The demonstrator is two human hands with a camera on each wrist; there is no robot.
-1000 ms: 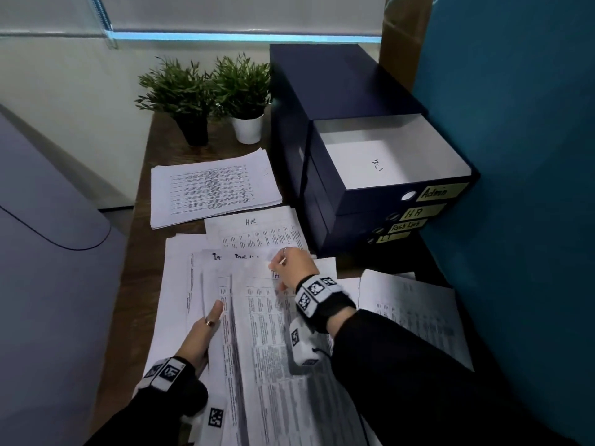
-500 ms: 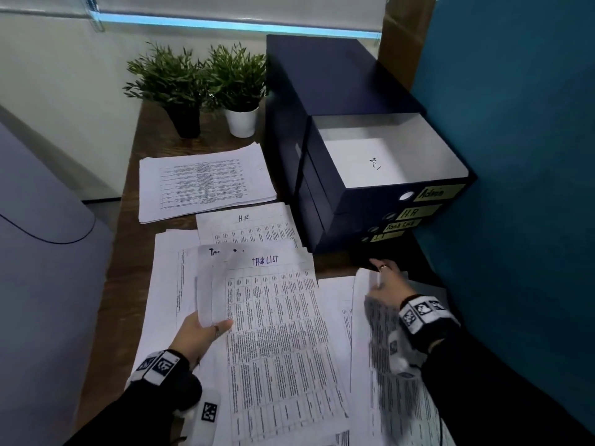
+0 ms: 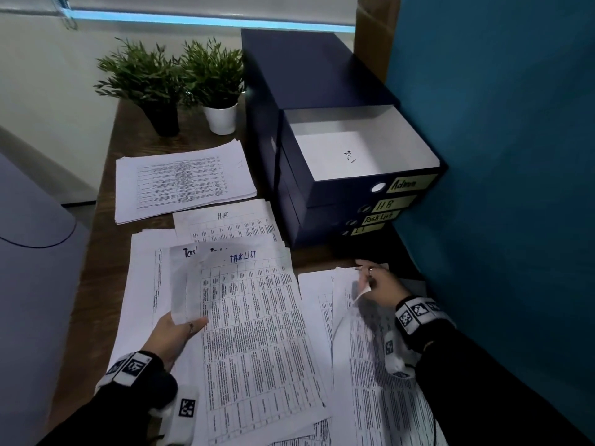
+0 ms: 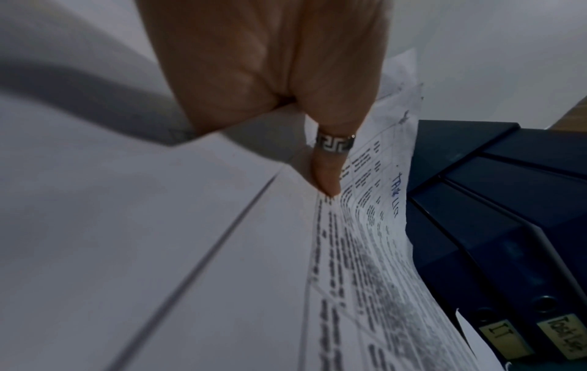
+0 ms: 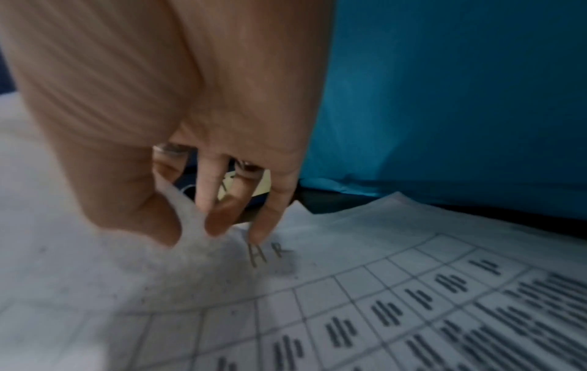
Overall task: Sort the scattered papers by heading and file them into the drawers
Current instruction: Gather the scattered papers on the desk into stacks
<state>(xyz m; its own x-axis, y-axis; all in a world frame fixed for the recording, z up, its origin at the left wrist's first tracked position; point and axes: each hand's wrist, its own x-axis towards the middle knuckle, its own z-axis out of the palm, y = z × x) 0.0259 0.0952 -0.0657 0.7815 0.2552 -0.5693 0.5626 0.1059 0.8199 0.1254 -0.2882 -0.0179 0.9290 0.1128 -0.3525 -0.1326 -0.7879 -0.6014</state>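
Note:
Printed sheets lie scattered on the wooden desk (image 3: 96, 278). My left hand (image 3: 190, 323) pinches the curled lower edge of a lifted sheet, its ringed thumb on the sheet headed Task List (image 3: 254, 317), as the left wrist view's hand (image 4: 317, 155) and Task List sheet (image 4: 374, 226) show. My right hand (image 3: 370, 280) pinches the top corner of a sheet (image 3: 357, 317) of the right pile. In the right wrist view the hand (image 5: 197, 226) lifts that sheet (image 5: 152, 266) off one headed HR (image 5: 381, 288). The navy drawer unit (image 3: 315, 75) has its top Admin drawer (image 3: 351, 185) open, one sheet inside.
Drawer labels read Admin, HR, Task List and IT from top down. A neat paper stack (image 3: 183, 181) and an HR sheet (image 3: 225, 220) lie behind the spread. Two potted plants (image 3: 154, 85) (image 3: 217, 82) stand at the back. A teal partition (image 3: 499, 156) bounds the right.
My right hand left the Task List heading in the middle, crossed to the right pile and lifted a sheet's corner. My left hand kept its hold on the left sheets.

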